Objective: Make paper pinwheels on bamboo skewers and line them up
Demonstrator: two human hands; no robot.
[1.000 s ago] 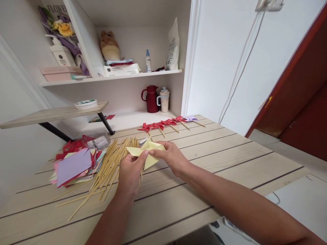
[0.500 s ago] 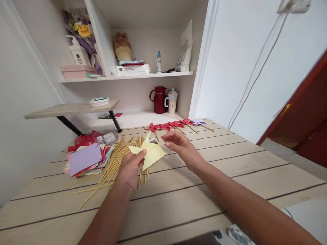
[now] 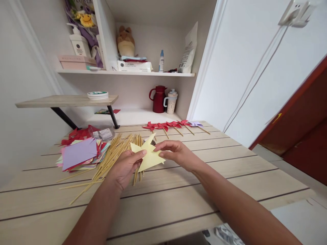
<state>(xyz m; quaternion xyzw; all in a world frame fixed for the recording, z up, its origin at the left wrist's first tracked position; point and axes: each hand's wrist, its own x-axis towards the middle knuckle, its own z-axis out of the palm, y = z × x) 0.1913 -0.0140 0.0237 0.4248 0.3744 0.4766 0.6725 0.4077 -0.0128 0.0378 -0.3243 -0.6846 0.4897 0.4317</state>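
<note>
A pale yellow paper pinwheel point(image 3: 149, 158), cut into pointed flaps, is held above the table between my two hands. My left hand point(image 3: 126, 165) pinches its left side, thumb on top near the centre. At its right side, my right hand point(image 3: 176, 153) has closed thumb and fingers on a flap. Below and to the left lie many thin wooden sticks point(image 3: 112, 156). Left of those is a stack of coloured paper sheets point(image 3: 79, 153) with a lilac one on top. Several red paper pinwheels point(image 3: 162, 126) and a lilac pinwheel point(image 3: 196, 124), on sticks, lie along the back.
A clear plastic box point(image 3: 104, 133) and red paper pieces point(image 3: 76, 135) sit behind the paper stack. A small raised shelf point(image 3: 63, 99) stands on black legs at the left. A red jug point(image 3: 159, 99) and a cream cup point(image 3: 172, 102) stand at the back.
My right hand has moved left from beside the yellow pinwheel and taken hold of its right flap. My left hand still holds the other side. The view has shifted slightly.
</note>
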